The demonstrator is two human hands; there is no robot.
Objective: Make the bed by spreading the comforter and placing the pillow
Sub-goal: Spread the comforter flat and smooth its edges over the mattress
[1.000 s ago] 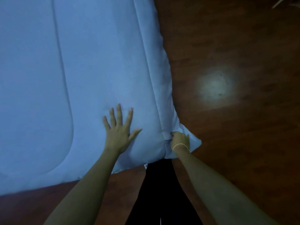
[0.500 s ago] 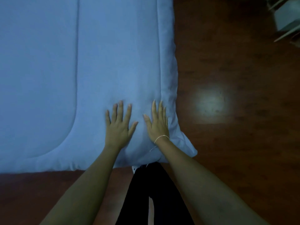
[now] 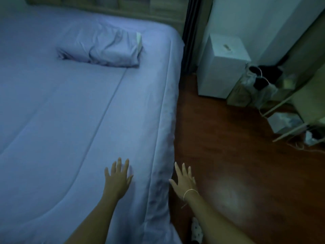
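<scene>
A pale blue comforter (image 3: 73,120) lies spread flat over the bed, its right edge hanging down the bed's side. A pillow (image 3: 100,50) in a matching wrinkled case rests near the head of the bed. My left hand (image 3: 118,178) lies flat on the comforter near its lower right corner, fingers apart, holding nothing. My right hand (image 3: 183,181), with a thin bracelet at the wrist, is open just past the comforter's right edge over the floor, its thumb close to the hanging fabric.
Dark wooden floor (image 3: 228,164) runs along the bed's right side. A white box-shaped unit (image 3: 223,67) stands by the wall, with bags (image 3: 255,88) and a white metal rack (image 3: 290,117) beside it. A wooden headboard (image 3: 123,7) closes the far end.
The view has lifted from the comforter's corner toward the head of the bed, bringing the pillow into sight. My right hand has slid off the comforter to its right edge. My left hand stays flat.
</scene>
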